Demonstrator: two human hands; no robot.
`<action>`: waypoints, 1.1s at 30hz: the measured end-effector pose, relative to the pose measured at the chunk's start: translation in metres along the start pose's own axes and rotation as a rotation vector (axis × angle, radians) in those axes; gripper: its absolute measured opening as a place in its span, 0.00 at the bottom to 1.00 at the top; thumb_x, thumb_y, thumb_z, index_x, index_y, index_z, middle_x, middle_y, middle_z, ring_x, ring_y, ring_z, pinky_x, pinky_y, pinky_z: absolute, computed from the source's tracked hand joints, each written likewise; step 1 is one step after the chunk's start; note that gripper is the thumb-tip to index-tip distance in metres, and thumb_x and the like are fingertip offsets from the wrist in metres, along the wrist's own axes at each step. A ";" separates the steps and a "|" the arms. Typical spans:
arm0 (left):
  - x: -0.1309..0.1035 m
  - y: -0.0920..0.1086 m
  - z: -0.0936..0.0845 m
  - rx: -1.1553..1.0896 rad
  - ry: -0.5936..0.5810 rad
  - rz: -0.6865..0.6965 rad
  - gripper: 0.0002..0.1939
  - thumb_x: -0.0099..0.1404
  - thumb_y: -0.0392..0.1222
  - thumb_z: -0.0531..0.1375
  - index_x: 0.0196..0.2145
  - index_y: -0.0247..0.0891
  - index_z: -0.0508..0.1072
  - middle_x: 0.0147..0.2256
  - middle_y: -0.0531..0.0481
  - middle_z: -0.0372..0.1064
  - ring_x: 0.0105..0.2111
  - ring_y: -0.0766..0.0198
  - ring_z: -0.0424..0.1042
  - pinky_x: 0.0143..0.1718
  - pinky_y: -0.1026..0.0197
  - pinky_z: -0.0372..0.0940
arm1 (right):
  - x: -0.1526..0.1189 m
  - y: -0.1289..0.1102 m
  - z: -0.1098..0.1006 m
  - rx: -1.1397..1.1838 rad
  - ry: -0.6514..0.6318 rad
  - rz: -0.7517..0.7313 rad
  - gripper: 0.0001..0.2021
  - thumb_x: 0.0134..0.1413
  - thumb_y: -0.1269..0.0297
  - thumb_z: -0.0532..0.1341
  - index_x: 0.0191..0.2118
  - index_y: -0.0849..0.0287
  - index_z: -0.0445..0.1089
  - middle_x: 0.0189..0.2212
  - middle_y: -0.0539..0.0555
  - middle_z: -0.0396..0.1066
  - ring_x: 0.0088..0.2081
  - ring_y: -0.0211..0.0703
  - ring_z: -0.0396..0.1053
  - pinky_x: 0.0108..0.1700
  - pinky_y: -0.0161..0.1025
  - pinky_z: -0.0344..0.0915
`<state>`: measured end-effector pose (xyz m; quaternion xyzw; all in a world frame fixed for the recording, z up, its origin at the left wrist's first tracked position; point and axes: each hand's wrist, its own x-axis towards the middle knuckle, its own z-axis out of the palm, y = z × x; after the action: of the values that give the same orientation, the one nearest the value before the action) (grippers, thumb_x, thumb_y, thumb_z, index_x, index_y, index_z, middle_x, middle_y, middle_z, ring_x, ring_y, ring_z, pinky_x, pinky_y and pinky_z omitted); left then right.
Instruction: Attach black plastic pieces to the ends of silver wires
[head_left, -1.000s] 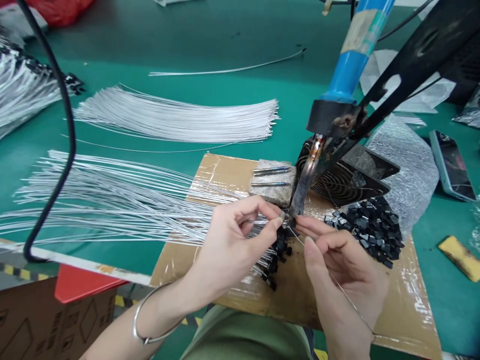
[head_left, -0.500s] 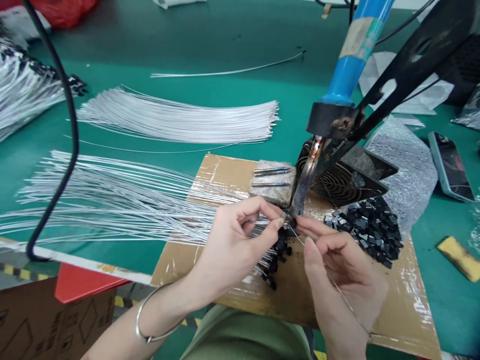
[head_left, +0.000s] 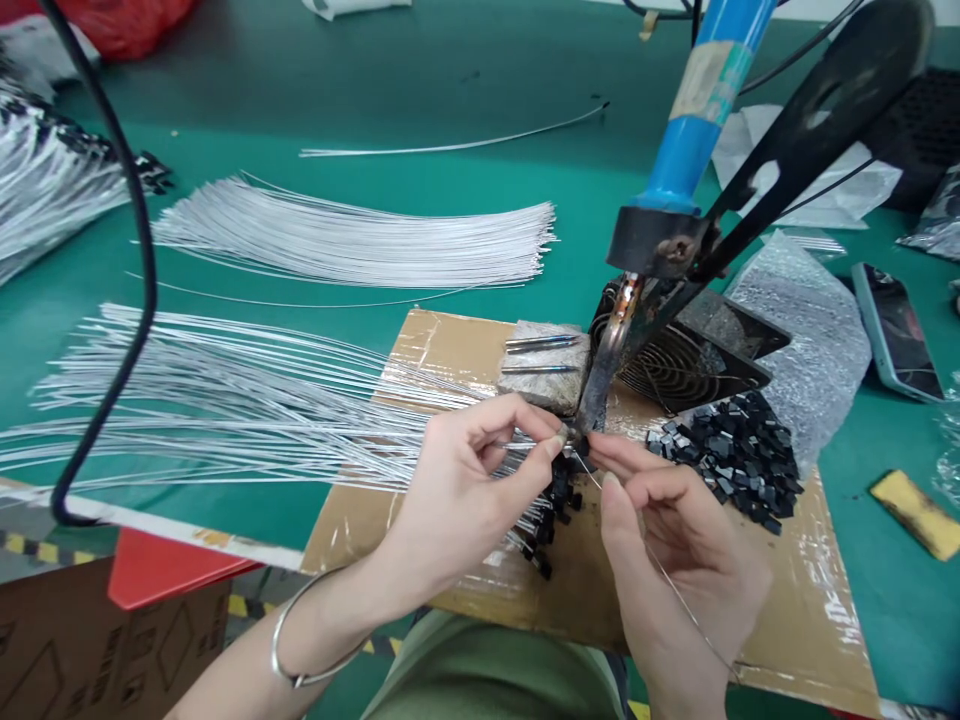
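My left hand point(head_left: 480, 470) is closed in a pinch beside the soldering iron tip point(head_left: 592, 395), on what looks like a white wire, mostly hidden by the fingers. Thin solder wire point(head_left: 679, 590) runs across my right palm and between thumb and forefinger up to the tip; my right hand point(head_left: 679, 550) is closed on it. Its other fingertips reach close under the iron, near a small black part that I see only partly. The blue-handled soldering iron point(head_left: 686, 140) points down from a black stand arm point(head_left: 810, 130). Beneath my left hand lie white wires point(head_left: 247, 390) with black connectors point(head_left: 540, 560) on their ends.
Loose black connectors point(head_left: 731, 460) are heaped on the cardboard point(head_left: 810, 590), near a black fan point(head_left: 675, 370). A grey block point(head_left: 540, 385) carries spare tips. Behind is another wire bundle point(head_left: 360, 235). To the right are a phone point(head_left: 896, 330) and a yellow sponge point(head_left: 915, 512). A black cable point(head_left: 142, 230) arches at left.
Both hands keep almost the same pose at the iron tip. The view has shifted slightly, and the right hand sits a touch further left.
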<state>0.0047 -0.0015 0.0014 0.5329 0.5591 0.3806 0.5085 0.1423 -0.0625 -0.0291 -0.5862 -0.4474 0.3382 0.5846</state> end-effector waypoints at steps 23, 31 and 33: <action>0.000 -0.003 0.000 0.047 0.019 0.044 0.05 0.60 0.37 0.63 0.26 0.37 0.77 0.30 0.49 0.80 0.26 0.66 0.71 0.25 0.65 0.61 | 0.000 0.002 0.002 -0.079 0.029 -0.078 0.08 0.61 0.72 0.67 0.31 0.55 0.72 0.45 0.54 0.84 0.47 0.43 0.83 0.53 0.38 0.76; 0.000 -0.001 0.001 0.050 0.006 0.035 0.05 0.59 0.37 0.64 0.26 0.37 0.77 0.30 0.48 0.80 0.27 0.63 0.73 0.25 0.64 0.61 | -0.001 0.002 0.001 -0.098 0.023 -0.094 0.08 0.61 0.73 0.67 0.31 0.55 0.72 0.45 0.52 0.84 0.46 0.40 0.83 0.52 0.35 0.76; 0.000 -0.001 0.000 0.049 0.011 0.039 0.05 0.59 0.37 0.64 0.26 0.37 0.77 0.30 0.48 0.80 0.27 0.63 0.73 0.26 0.64 0.62 | -0.001 0.002 0.001 -0.096 0.025 -0.092 0.08 0.61 0.73 0.67 0.31 0.55 0.72 0.45 0.51 0.84 0.46 0.40 0.83 0.52 0.34 0.75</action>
<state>0.0048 -0.0018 0.0001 0.5541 0.5604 0.3795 0.4847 0.1412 -0.0623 -0.0314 -0.5966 -0.4823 0.2817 0.5763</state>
